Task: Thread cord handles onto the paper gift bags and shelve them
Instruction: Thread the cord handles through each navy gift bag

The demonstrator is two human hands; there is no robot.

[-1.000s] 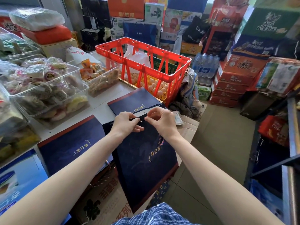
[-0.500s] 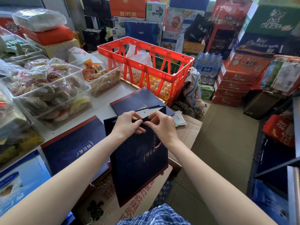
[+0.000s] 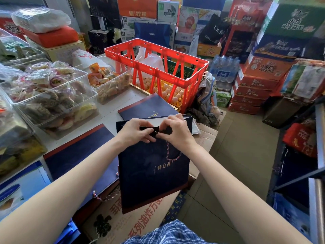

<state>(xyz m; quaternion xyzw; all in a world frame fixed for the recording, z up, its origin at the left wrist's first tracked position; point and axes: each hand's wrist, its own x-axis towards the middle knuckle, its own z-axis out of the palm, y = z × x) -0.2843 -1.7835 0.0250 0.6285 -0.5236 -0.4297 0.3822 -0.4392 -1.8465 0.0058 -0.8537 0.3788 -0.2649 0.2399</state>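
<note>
Cluttered shop counter (image 3: 121, 110) in bg; I'm pinching navy gift bag (image 3: 153, 171) top edge w/ L hand (image 3: 135, 132) & R hand (image 3: 175, 131), twisted cord (image 3: 173, 154) dangling below.

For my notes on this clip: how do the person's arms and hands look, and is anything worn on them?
Both forearms are bare, with no sleeves in view. The left hand and right hand wear no gloves; no rings, watch or bracelet show. A blue and white checked garment appears at the bottom edge.

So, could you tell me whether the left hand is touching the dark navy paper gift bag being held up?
Touching. The head view shows the left hand pinching the top edge of the dark navy paper gift bag.
</note>
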